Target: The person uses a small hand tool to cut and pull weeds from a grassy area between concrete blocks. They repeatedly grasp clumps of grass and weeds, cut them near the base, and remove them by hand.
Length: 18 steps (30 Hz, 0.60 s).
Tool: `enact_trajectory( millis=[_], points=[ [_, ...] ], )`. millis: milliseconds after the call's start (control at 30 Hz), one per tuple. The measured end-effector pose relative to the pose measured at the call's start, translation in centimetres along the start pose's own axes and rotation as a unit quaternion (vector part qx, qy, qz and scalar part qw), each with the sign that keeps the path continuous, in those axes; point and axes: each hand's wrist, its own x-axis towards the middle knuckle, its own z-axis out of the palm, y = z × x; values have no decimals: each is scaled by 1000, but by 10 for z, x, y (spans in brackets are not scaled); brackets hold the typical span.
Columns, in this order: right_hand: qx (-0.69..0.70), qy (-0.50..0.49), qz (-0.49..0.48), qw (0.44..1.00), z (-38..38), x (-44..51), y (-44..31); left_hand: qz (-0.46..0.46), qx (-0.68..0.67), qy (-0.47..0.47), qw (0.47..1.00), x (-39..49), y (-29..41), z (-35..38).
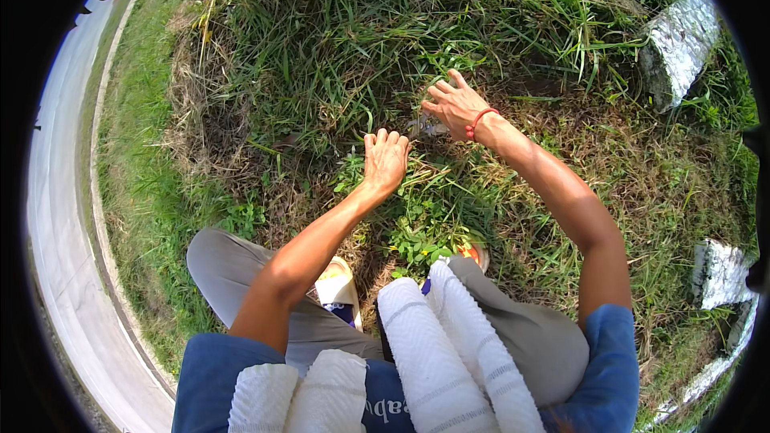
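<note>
My left hand (385,162) is low over the grass (313,72), knuckles up and fingers curled under. Whatever lies beneath its fingers is hidden. Ahead and to the right, my right hand (455,106) has its fingers bent but apart, with a red cord bracelet (479,122) at the wrist. Its fingertips are close to grass blades, and nothing held shows in it. Between the two hands lies a small greyish, partly see-through thing (428,127), too unclear to name. Broad-leaved weeds (421,234) with small yellow flowers grow just below the hands.
White-painted stone or concrete blocks (683,45) stand at the right, another block (722,273) lower down. Dry cut grass (207,102) lies at the left. Beyond it runs a concrete kerb (99,192) and a paved road (60,216). White towels (427,367) hang before me over my slide sandals (338,291).
</note>
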Motion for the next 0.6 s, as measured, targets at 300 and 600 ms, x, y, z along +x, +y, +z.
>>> enact_trajectory(
  millis=[300,600],
  points=[
    [0,-45,-75,996,12,11,-14,2,-5,17,1000,-1,2,0],
    [111,-77,42,990,-9,-40,12,10,-42,-49,998,-7,-8,-3]
  ],
)
